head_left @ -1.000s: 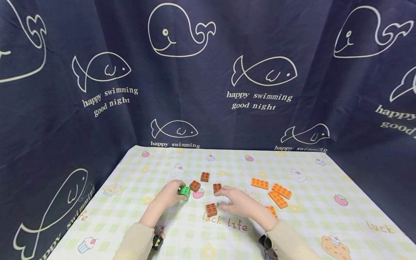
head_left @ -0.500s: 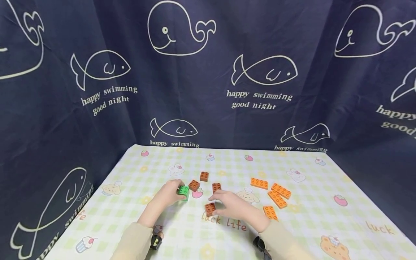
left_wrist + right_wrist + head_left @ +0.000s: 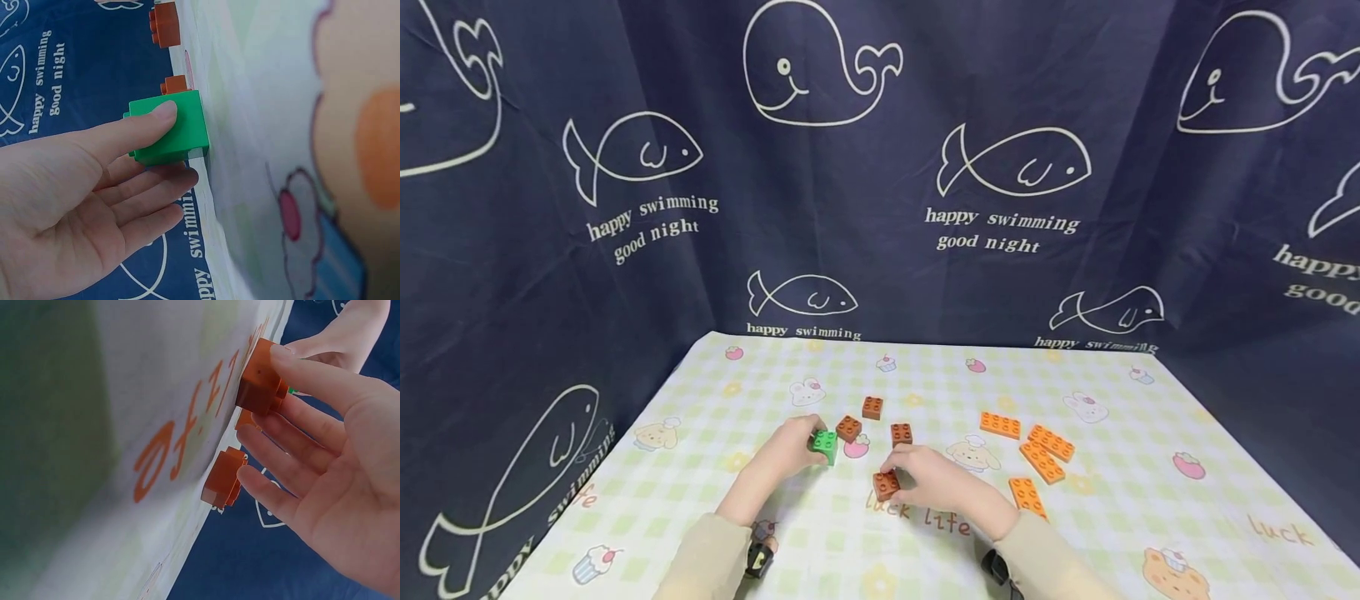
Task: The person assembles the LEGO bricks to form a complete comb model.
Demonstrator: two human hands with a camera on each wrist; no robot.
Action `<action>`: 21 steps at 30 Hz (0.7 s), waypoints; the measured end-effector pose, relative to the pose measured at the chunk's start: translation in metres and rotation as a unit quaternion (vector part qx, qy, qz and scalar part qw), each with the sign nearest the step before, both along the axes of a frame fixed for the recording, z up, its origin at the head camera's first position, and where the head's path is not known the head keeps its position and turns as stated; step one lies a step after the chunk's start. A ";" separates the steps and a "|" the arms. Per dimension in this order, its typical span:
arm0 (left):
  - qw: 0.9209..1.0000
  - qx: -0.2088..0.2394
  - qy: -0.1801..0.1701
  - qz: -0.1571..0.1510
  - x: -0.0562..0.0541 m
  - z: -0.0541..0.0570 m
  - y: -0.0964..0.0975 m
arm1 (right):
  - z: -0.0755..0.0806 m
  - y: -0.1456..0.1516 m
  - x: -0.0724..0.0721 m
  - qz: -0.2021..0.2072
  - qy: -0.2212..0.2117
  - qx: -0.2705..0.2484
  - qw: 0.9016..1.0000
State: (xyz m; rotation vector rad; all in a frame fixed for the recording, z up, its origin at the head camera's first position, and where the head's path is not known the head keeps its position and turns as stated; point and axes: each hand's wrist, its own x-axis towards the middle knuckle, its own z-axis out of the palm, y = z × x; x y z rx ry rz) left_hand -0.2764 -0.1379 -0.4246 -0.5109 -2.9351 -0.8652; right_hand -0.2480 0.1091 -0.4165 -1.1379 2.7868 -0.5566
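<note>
My left hand point(image 3: 786, 450) pinches a green toy building brick point(image 3: 824, 445) between thumb and fingers on the table. In the left wrist view the thumb lies flat along one side of this green brick point(image 3: 184, 134). My right hand point(image 3: 938, 482) pinches a brown four-stud brick point(image 3: 886, 485) close to the printed words, thumb on the near side. The right wrist view shows the thumb tip on that brown brick point(image 3: 255, 384), the other fingers behind or below it. Just beyond the right hand stands another brown brick point(image 3: 901, 433). Two more, one brown brick point(image 3: 848, 428) and a farther brown brick point(image 3: 872, 407), sit right of the green one.
Several flat orange bricks lie at the right, among them a far orange brick point(image 3: 1000, 423) and a near orange brick point(image 3: 1027, 497). A checked cloth with printed animals covers the table point(image 3: 647, 500). Dark blue curtain point(image 3: 880, 208) encloses the back and sides.
My right hand has left the farther brown brick, come back toward me and taken hold of the nearer one. My left hand keeps its place on the green brick.
</note>
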 end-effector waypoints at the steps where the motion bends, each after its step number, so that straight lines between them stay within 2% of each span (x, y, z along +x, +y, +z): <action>1: 1.000 -0.001 0.000 -0.001 0.000 0.000 0.000 | 0.000 0.000 0.000 -0.003 -0.002 0.001 1.000; 7: 1.000 -0.004 0.000 0.002 0.001 0.001 0.001 | 0.002 -0.001 0.000 -0.017 -0.014 0.004 1.000; 21: 1.000 0.007 -0.014 0.009 -0.002 -0.001 0.004 | 0.002 0.005 -0.002 -0.011 -0.022 -0.024 0.999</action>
